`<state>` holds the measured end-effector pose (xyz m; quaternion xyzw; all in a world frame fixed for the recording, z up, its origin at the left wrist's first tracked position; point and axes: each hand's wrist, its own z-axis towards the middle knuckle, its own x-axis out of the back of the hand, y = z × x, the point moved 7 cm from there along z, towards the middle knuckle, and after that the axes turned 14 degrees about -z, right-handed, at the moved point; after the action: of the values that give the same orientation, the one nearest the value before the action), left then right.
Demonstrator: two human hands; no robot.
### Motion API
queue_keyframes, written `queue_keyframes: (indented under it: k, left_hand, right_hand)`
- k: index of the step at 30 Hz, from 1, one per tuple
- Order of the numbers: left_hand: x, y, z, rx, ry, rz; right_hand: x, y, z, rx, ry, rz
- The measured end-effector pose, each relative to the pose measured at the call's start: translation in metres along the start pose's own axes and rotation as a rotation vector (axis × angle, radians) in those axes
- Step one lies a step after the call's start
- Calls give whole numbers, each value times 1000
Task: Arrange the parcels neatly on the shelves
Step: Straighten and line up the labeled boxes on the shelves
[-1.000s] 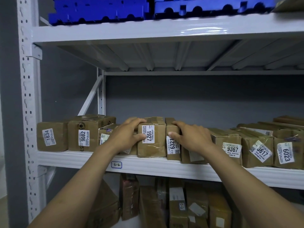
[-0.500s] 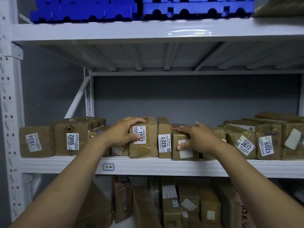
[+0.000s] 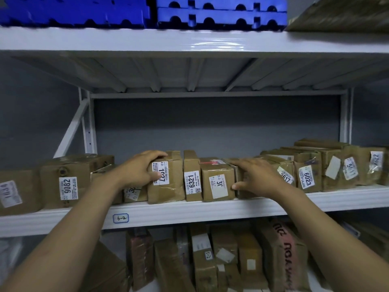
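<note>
Parcels (image 3: 307,173) of brown cardboard, wrapped in glossy tape and labelled with numbers, stand in a row along the middle shelf (image 3: 210,210), across the centre of the frame. Our left hand (image 3: 139,171) clasps the wide parcel (image 3: 170,190) left of centre, with the fingers curled over its top front edge and the thumb pressed on its label. Our right hand (image 3: 259,178) lies just right of centre. Its fingers stretch nearly straight along the top of the row, and the thumb tip sits at the lower right corner of the white-labelled parcel (image 3: 217,182); it presses rather than clasps. Between the two hands stands the narrow parcel 6321 (image 3: 191,175), touching both neighbours.

We judge these boxes light and fairly stiff, though their dented corners suggest the card gives under a squeeze, and the tape looks slick. So we would take hold at the edges, one hand on each outer side of the group, and slide rather than lift — pinching a taped face risks a slip.
</note>
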<state>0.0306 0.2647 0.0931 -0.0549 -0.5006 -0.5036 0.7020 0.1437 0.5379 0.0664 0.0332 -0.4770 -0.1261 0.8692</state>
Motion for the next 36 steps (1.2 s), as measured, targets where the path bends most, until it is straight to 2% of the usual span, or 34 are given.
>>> queue_keyframes:
  k: [5,10,12,15,19,24,31,36]
  left_hand:
    - [-3,-6,-6,-45,78,-76]
    - [4,-11,-10,-27,56,-143]
    - [8,-19,-16,39,86,-55]
    - [8,-36,-28,171,54,264]
    - [11,-40,-35,105,76,457]
    - [20,-42,-35,81,89,393]
    - [28,-51,-36,79,68,262]
    - [27,-50,-36,109,40,286]
  right_hand:
    - [-2,-7,5,-24,49,-29]
    - [-3,-12,6,-47,41,-64]
    - [5,-24,4,-49,118,-52]
    - [23,-64,4,35,267,-4]
    - [29,-124,13,209,278,11]
    - [17,-151,28,247,235,-49]
    - [9,-154,38,216,323,-79]
    - [8,-155,39,241,310,-62]
